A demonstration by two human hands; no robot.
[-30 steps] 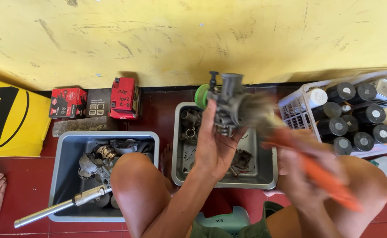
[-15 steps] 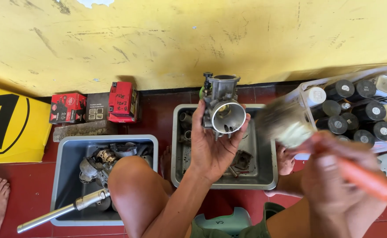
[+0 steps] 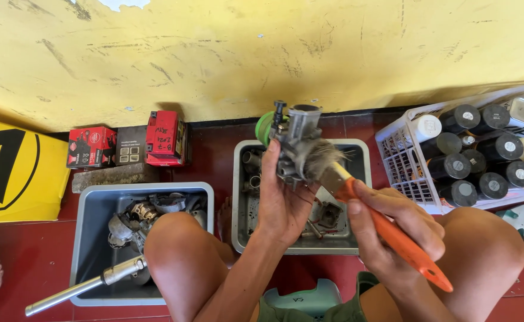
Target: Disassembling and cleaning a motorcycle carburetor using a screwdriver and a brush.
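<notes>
Head view: the left hand [image 3: 283,203] grips a grey metal carburetor [image 3: 295,140] above a steel tray [image 3: 241,238] on the red floor, while the right hand [image 3: 387,229] closes round an orange-handled brush [image 3: 387,229], bristles against the part. A loosened grip could drop the carburetor into the tray; hard strokes may fling grime.

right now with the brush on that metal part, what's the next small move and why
Probably draw the brush across the carburetor in a short stroke. Its bristles already press the body's side, the left hand holds the part above the metal tray, and the right hand grips the orange handle.
</notes>
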